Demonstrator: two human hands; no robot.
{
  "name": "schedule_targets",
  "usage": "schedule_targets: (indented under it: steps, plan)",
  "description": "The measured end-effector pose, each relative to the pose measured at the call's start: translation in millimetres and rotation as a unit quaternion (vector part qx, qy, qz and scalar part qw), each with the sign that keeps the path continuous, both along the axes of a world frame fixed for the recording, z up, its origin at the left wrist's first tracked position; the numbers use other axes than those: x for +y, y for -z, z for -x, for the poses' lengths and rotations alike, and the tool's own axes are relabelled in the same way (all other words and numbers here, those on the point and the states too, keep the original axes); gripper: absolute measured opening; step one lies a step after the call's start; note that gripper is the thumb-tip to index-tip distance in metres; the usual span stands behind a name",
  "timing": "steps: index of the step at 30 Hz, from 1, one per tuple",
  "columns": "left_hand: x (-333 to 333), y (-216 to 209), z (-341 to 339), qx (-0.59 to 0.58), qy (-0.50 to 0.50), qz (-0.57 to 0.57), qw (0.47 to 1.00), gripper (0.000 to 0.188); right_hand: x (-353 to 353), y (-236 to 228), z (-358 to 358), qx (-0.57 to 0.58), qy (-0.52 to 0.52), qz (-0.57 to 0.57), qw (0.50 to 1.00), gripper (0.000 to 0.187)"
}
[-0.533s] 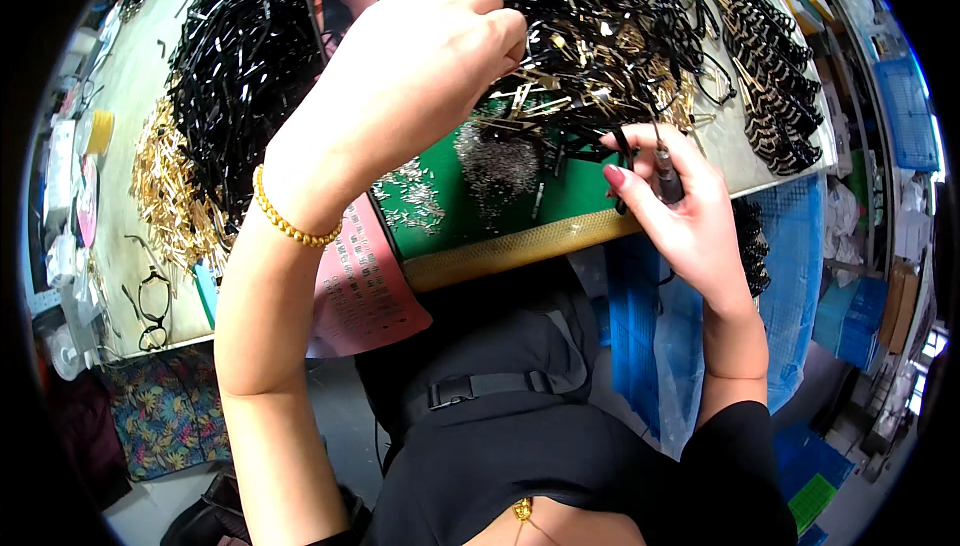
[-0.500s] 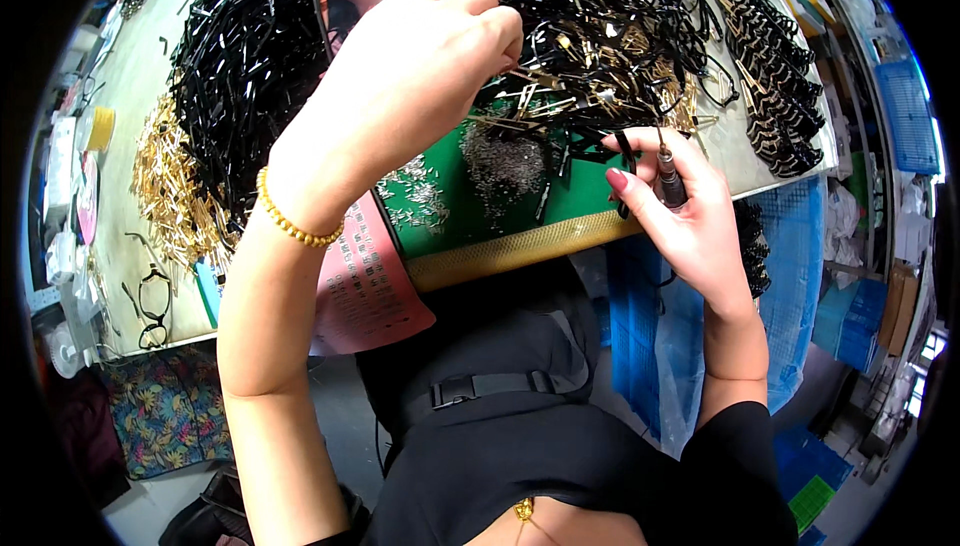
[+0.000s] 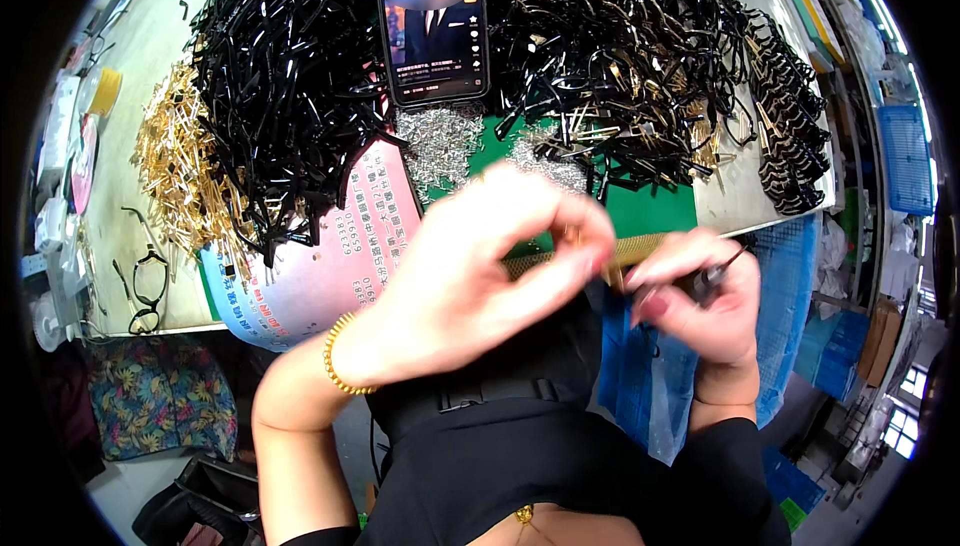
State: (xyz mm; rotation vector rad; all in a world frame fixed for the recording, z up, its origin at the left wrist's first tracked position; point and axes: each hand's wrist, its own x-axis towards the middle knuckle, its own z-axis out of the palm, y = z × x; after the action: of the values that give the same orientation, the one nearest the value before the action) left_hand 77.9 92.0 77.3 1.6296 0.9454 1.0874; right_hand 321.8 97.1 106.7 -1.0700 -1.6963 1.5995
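My left hand (image 3: 490,261), blurred by motion, is held over the table's near edge with thumb and forefinger pinched on a small gold metal part (image 3: 574,236). Just to its right, my right hand (image 3: 705,301) has its fingers curled round a dark-handled screwdriver (image 3: 716,270). A thin gold-brown piece (image 3: 616,278) shows at the right fingertips, too smeared to make out fully. Beyond the hands, small silver screws (image 3: 440,141) lie heaped on a green mat (image 3: 650,211), with a second heap of screws (image 3: 545,158) beside some black glasses temples.
Large piles of black glasses temples (image 3: 290,76) cover the far table, with gold metal parts (image 3: 170,161) at left. A phone (image 3: 440,51) playing a video stands between the piles. A pink printed sheet (image 3: 340,231) and a black glasses frame (image 3: 150,281) lie left; a blue crate (image 3: 785,286) stands right.
My left hand has come down from the far piles toward me, uncovering the phone. My right hand has moved nearer to my body, still with the screwdriver. Both hands are now close together.
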Motion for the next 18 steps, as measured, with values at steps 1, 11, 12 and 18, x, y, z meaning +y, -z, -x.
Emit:
schedule_targets:
  steps: [1,11,12,18]
  plan:
    - [-18,0,2,-0.116,0.026,0.166,0.979,0.007,3,-1,8,-0.002,-0.084,0.010,0.996,0.016]
    - [-76,37,10,-0.015,-0.074,0.085,0.994,0.019,-4,20,37,-0.123,-0.103,-0.106,0.981,0.012]
    - [-76,39,9,-0.005,-0.073,0.066,0.995,0.021,-4,20,40,-0.140,-0.115,-0.122,0.976,0.015]
    - [-79,42,20,0.010,-0.037,0.071,0.997,0.041,-7,18,42,-0.165,-0.127,-0.111,0.972,0.017]
